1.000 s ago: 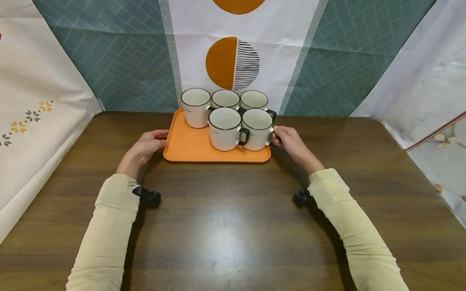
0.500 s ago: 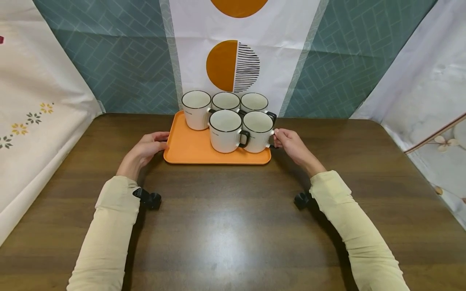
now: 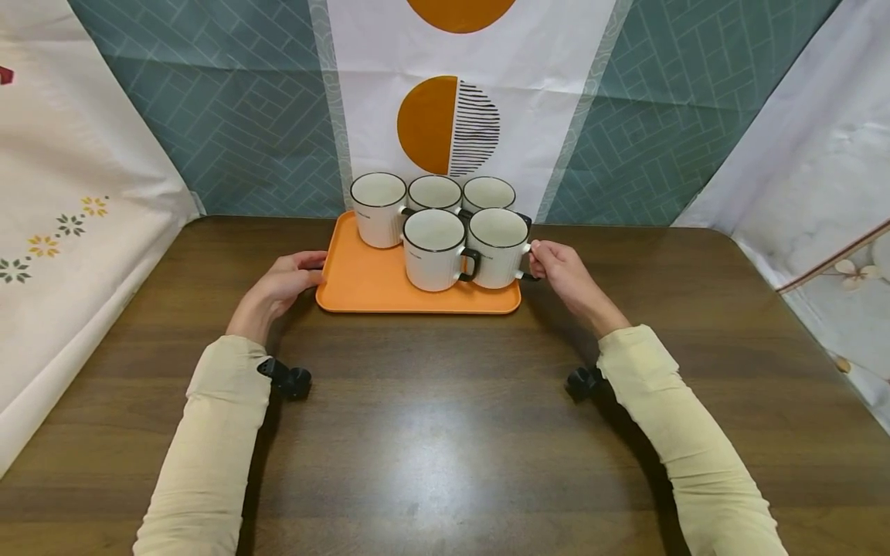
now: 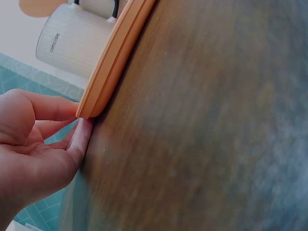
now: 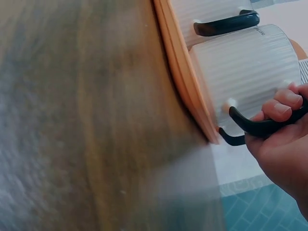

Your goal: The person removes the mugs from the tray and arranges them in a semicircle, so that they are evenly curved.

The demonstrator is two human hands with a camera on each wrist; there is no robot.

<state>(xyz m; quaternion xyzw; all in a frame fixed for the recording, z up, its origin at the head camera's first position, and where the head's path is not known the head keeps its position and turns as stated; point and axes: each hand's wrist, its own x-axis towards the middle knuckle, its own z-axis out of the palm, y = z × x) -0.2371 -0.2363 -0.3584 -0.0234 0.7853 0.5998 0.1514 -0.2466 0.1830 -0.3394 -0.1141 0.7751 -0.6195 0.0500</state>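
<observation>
A white mug point(image 3: 495, 264) with a dark rim and black handle is at the front right of an orange tray point(image 3: 361, 289). My right hand point(image 3: 562, 276) grips that handle, and the fingers point(image 5: 279, 109) curl through it in the right wrist view. At the tray's left edge, my left hand point(image 3: 281, 283) pinches the rim between thumb and fingers, as the left wrist view shows. Just left of the gripped mug stands another front mug point(image 3: 429, 266), its handle pointing right. Behind them is a row of three matching mugs, with a back-left mug point(image 3: 378, 224) near the tray's far corner.
The tray lies on a brown wooden table point(image 3: 417, 401), close to its far edge. A teal and white patterned cloth point(image 3: 264, 131) hangs behind, right at the mugs' back. White cloths point(image 3: 62, 139) flank both sides.
The gripped mug has risen very slightly relative to its neighbours. My left hand stays at the tray's edge, and the other mugs keep their places on the tray.
</observation>
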